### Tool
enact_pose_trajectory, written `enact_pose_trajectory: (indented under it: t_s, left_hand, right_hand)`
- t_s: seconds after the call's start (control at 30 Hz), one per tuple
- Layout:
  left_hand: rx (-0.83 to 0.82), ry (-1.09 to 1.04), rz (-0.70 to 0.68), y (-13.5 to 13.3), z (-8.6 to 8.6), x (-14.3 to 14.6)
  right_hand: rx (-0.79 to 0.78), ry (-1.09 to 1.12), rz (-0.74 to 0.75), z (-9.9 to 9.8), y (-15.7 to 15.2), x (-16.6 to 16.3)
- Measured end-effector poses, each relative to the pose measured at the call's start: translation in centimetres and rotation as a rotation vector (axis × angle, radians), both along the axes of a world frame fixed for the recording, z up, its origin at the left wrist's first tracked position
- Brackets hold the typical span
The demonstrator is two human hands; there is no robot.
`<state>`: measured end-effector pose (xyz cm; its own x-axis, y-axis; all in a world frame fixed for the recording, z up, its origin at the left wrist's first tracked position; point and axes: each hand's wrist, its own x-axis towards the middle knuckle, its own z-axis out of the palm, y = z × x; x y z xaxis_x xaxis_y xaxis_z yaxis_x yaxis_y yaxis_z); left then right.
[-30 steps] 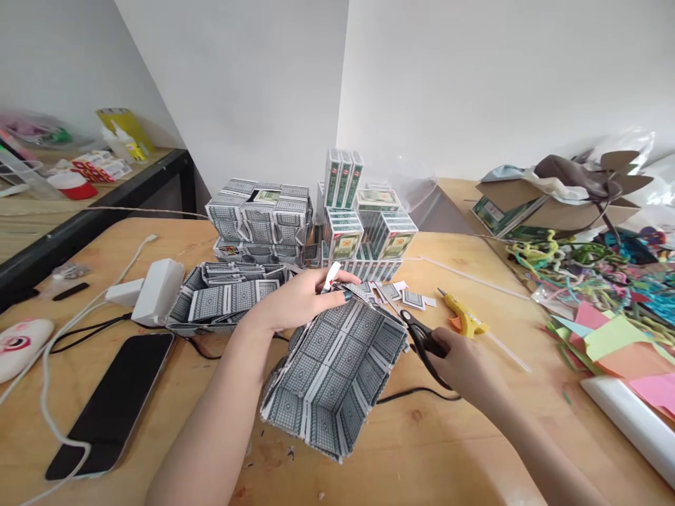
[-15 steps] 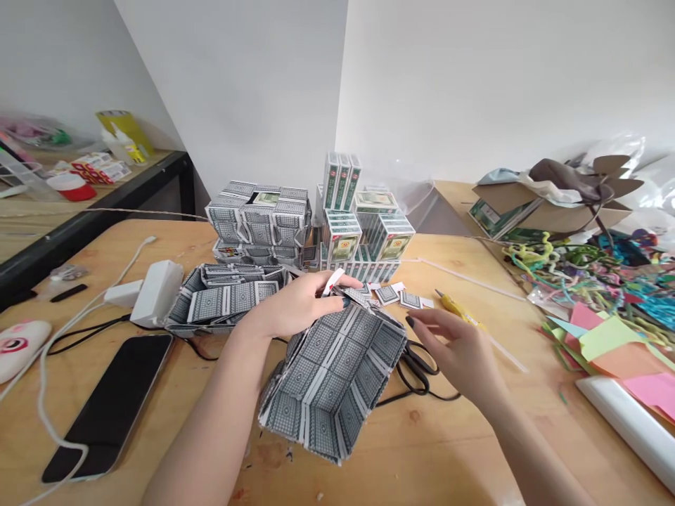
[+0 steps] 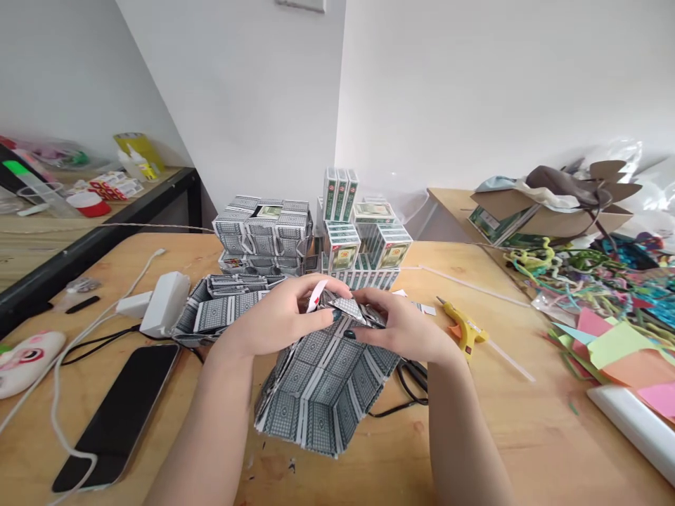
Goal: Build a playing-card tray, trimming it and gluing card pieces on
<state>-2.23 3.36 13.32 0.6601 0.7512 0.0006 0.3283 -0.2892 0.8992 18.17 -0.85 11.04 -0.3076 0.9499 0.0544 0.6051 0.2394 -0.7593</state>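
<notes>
The left hand (image 3: 285, 313) and right hand (image 3: 403, 330) cover much of the upper end of the card box (image 3: 321, 383). The scissors (image 3: 418, 371) are mostly hidden (a bit of black handle peeks out). The top edge crops a wall fitting (image 3: 301, 5), the right edge a white bar (image 3: 635, 430); fine print on the card packs (image 3: 344, 254) is unreadable.

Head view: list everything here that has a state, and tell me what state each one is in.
Left hand: gripping card box
Right hand: gripping card box
Card box: open, tilted
Scissors: partly hidden, open or shut unclear
Phone: flat, screen dark
Glue gun: lying on its side
Cardboard box: open, filled
Card packs: stacked
</notes>
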Motion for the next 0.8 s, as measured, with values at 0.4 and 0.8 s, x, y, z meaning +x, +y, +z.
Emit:
enact_pose_trajectory:
  t_s: [0.4,0.8]
  left_hand:
    - [-0.002,0.056,0.13,0.8,-1.0,0.6]
    - [0.032,0.036,0.101,0.5,-1.5,1.1]
  right_hand:
    - [0.089,0.157,-0.129,-1.1,0.7,0.1]
    - [0.125,0.184,-0.136,-1.3,0.8,0.1]
